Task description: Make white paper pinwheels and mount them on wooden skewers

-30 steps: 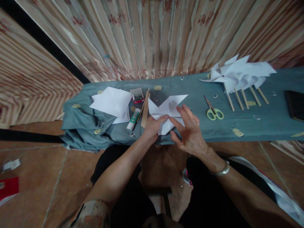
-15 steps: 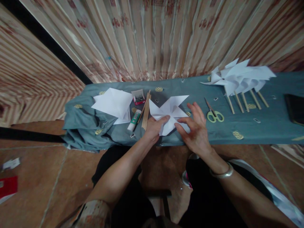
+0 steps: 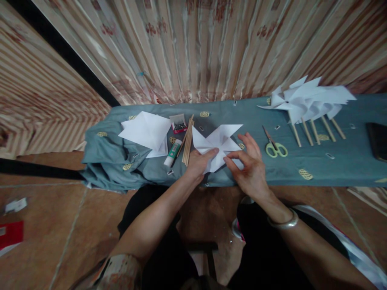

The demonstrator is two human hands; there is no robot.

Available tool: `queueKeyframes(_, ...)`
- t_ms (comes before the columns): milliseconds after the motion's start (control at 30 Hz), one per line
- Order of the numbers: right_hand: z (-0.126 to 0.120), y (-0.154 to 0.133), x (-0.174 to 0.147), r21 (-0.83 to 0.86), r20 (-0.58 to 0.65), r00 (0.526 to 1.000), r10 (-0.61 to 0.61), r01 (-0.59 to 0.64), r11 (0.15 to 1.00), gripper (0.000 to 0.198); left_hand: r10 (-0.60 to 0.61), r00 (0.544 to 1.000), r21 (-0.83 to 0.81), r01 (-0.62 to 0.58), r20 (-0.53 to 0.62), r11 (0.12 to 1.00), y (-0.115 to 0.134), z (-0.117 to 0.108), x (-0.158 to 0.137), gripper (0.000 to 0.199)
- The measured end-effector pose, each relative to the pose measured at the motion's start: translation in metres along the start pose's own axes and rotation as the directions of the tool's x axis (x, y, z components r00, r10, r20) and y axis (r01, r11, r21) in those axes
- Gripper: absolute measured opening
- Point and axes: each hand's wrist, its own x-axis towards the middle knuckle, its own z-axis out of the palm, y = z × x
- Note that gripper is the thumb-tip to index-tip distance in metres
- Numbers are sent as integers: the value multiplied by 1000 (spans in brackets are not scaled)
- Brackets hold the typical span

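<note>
A white paper pinwheel lies between my hands near the front edge of the cloth-covered table. My left hand grips it from the lower left, thumb pressed on its centre and the other fingers hidden beneath. At the lower right blade, my right hand has thumb and index finger pinched together on the paper, while its other fingers are raised. Left of the pinwheel are a bundle of thin wooden sticks, a glue stick and a small open box of metal pins.
Green-handled scissors lie right of my hand. Several finished pinwheels on sticks overlap at the back right. White paper sheets are stacked at the left. A dark object sits at the right edge. Behind the table hangs a curtain.
The view has shifted slightly, so things on the table appear a little further right. My right thumb and index finger have come closer together at the blade; my left hand keeps its grip.
</note>
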Motion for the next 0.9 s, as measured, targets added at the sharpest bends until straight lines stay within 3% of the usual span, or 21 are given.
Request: queueKeyframes(900, 0, -1, -1, -9, 28, 1000, 1, -1, 1000, 14, 51, 999, 2, -51, 9, 999, -1, -3, 1, 39)
